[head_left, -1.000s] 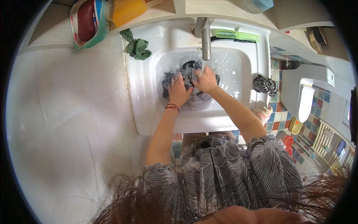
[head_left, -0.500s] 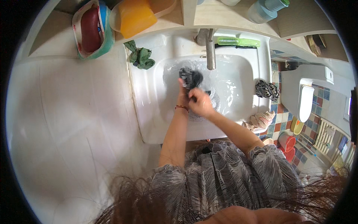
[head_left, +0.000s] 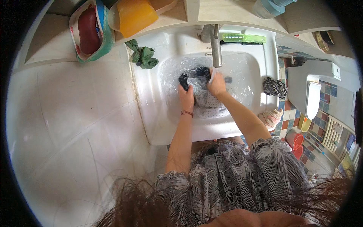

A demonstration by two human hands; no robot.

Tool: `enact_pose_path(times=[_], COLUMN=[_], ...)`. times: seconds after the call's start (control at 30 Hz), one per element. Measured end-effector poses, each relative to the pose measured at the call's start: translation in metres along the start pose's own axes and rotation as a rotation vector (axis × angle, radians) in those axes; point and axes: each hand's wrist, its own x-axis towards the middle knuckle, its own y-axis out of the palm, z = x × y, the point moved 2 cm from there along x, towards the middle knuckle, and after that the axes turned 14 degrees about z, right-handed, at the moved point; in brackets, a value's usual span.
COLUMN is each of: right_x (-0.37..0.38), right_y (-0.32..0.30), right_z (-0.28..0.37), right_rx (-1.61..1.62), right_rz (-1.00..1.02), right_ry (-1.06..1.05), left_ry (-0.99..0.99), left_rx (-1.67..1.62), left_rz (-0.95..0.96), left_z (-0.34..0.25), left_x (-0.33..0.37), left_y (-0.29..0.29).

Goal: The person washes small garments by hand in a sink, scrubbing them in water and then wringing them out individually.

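Note:
My left hand (head_left: 186,97) is closed round one end of a wet black cloth (head_left: 200,72) in the basin. On the other side, my right hand (head_left: 216,85) grips the cloth's right end, just below the tap. Between my hands the cloth is stretched out at the water's surface. Below it spreads a pale dotted fabric (head_left: 209,101); whether the two are one piece I cannot tell. Water fills the white sink (head_left: 247,121) and is ruffled around the cloth. The metal tap (head_left: 216,53) reaches over the far side.
A crumpled green cloth (head_left: 143,57) lies on the sink's far left corner. Along the right rim are a black patterned cloth (head_left: 275,87) and a pinkish cloth (head_left: 271,118). A green comb (head_left: 244,38) lies behind the tap. Shelves above hold a soap dish (head_left: 107,45) and yellow soap (head_left: 136,17).
My hands have moved apart, the right one forward and to the right. The bunched black cloth is now stretched between them, and pale dotted fabric shows in the water.

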Motion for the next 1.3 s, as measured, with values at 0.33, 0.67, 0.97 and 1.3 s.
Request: enact_pose_path(times=[0.33,0.67,0.97,1.3], right_x=[-0.033,-0.028,-0.014,-0.042], right_y=[-0.018,-0.018,0.015,-0.015], right_z=[0.051,0.079,-0.007,0.045], right_rx=[0.514,-0.02,-0.406,0.996], right_rz=[0.168,-0.129,0.143,0.265], right_ry=[-0.035,-0.174,-0.413,-0.047], left_ry=[-0.38,-0.457,0.047,-0.326], left_rx=[-0.707,-0.8,0.622,-0.652], left_rz=[0.182,0.24,0.275,0.197], left_z=[0.038,0.007,0.024,0.029], left_x=[0.004,-0.003,0.018,0.0], left_y=[0.021,0.026,0.016,0.04])
